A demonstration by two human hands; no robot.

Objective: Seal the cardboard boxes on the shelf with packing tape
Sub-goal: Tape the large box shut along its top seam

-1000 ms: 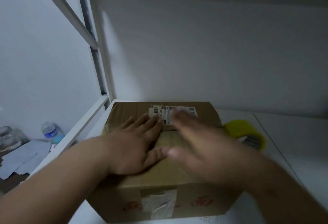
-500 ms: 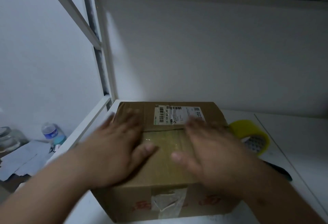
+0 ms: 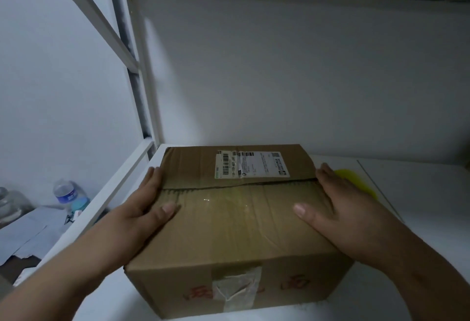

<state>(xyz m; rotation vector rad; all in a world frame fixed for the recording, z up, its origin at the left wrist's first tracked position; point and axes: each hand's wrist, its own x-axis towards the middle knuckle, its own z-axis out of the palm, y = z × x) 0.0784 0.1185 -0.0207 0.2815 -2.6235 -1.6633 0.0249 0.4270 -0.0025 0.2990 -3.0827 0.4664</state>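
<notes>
While both hands clasp the cardboard box (image 3: 239,221) from opposite sides, each grip is a broad one: the left hand (image 3: 142,208) wraps the left top edge with its thumb lying flat on the lid, and the right hand (image 3: 333,208) mirrors it on the right edge, thumb on top and fingers down the side. The box sits on the white shelf (image 3: 419,193), near the back wall. A strip of clear tape (image 3: 229,198) lies along the lid just in front of the centre seam (image 3: 239,185), which still looks open as a dark line. To do this step well, I would judge, the flaps want squeezing together and the tape pressing flat across the seam itself. A yellowish tape roll (image 3: 356,180) shows just behind the right hand. The shipping label (image 3: 251,165) carries barcodes and print too small to read; red characters on the front face (image 3: 292,285) are blurred beside an old torn tape patch (image 3: 236,290).
</notes>
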